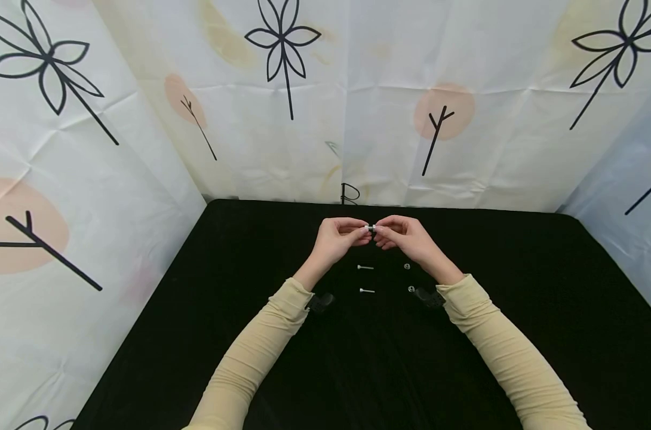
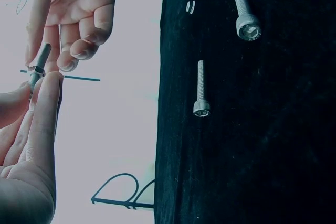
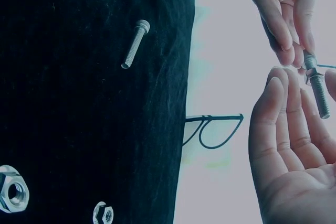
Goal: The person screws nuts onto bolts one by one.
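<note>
Pinching the bolt (image 3: 319, 100) by its nine-o'clock end in my left hand (image 1: 338, 237), I hold it at twelve o'clock, shank toward three. My right hand (image 1: 408, 237) curves near its nut (image 3: 310, 75) (gripping or not, I can't tell). It should feel light, rigid, slick; the nut's flats promise surest purchase.

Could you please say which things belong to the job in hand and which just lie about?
Apparently in use:
silver metal bolt
silver hexagonal metal nut around it

Lying on black cloth:
two silver socket-head metal bolts
two silver metal nuts
</note>
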{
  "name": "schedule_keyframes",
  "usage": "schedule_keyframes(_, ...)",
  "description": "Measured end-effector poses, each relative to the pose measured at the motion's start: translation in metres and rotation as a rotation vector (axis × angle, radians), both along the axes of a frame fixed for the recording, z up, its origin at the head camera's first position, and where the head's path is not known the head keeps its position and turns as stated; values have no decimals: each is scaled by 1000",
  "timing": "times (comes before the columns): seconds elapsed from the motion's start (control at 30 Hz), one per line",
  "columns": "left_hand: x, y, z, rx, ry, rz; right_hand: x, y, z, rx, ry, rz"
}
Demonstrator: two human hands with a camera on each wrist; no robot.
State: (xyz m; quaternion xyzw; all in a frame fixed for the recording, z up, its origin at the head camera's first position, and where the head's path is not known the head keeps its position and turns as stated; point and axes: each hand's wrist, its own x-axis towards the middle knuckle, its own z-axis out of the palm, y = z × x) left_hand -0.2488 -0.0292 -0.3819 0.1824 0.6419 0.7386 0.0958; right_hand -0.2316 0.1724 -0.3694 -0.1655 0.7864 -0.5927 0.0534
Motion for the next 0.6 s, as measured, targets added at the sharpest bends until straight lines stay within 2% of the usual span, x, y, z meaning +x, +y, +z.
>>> schedule_keyframes(0.23, 0, 1, -2, 19, 3, -3, 3, -1, 1, -50, 47, 20)
schedule_keyframes(0.43, 1, 2, -2, 14, 23, -9, 4, 0, 2, 0, 19, 0)
schedule_keyframes(0.6, 1, 3, 0, 17, 4, -19, 6, 1, 2, -38, 41, -8)
